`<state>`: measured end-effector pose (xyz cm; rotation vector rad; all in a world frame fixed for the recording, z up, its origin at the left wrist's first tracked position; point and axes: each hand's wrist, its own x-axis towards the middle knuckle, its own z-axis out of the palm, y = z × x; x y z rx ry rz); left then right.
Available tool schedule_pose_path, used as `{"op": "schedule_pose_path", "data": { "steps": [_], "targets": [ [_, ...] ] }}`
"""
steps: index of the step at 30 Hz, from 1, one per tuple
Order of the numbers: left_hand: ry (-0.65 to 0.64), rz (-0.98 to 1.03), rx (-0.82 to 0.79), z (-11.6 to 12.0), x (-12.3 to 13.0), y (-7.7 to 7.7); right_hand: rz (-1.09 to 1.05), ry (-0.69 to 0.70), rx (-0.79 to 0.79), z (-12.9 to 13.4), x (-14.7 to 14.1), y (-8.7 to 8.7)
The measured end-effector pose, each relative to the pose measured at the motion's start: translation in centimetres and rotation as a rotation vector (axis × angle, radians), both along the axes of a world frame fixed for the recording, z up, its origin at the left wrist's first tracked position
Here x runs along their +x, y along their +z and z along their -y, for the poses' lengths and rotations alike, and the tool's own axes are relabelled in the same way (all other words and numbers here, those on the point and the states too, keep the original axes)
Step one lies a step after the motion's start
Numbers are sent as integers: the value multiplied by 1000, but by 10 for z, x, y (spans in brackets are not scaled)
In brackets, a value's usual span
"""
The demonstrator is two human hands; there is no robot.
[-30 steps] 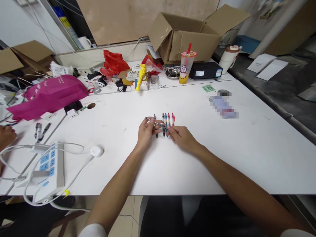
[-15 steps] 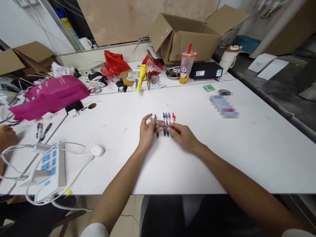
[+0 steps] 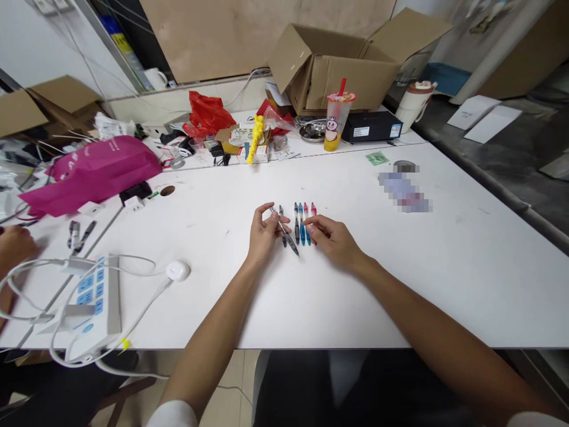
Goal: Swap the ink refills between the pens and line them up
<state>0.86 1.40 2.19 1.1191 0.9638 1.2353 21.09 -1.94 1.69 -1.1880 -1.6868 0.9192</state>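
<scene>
My left hand (image 3: 263,232) pinches a grey-black pen (image 3: 290,239) between thumb and fingers. The pen slants, its writing tip pointing down to the right. Beside it, a dark pen (image 3: 284,242) lies on the white table, partly behind my left fingers. To the right, in a row, are a black pen (image 3: 296,224), a blue pen (image 3: 301,232), a pen with a pink top (image 3: 306,209) and another pink pen (image 3: 313,207). My right hand (image 3: 332,237) hovers at these, thumb and index finger slightly apart, nothing visible between them. It covers the lower part of the last pen.
A power strip (image 3: 100,308) with white cables and a round white plug (image 3: 178,270) lies left. Another person's hand (image 3: 16,246) rests at the far left. Behind stand a magenta bag (image 3: 102,169), a drink cup (image 3: 336,121), a black box (image 3: 371,127) and an open carton (image 3: 351,83).
My right hand has let go of the pen's lower end and moved slightly right. In my left hand, the pen has swung to point more steeply downward.
</scene>
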Motion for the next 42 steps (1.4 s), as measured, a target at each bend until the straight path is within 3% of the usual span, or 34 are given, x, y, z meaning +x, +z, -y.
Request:
{"op": "schedule_pose_path", "data": {
  "steps": [5,10,16,21,25,42],
  "targets": [
    [-37,-15,24,0,-4,2,89,119,81,4,-1,2],
    [-4,-35,-30,2,-3,7,198,290,302,11,-8,2],
    [49,-200,-43,-2,-5,3,263,156,483,6,-12,-4],
    [98,-691,209,-5,-10,-6,442,81,495,-3,-11,-8],
    [19,-884,338,-3,-12,-11,590,79,492,-4,-13,-9],
    [-15,-842,323,-4,-13,-13,693,78,535,-7,-16,-17]
  ]
}}
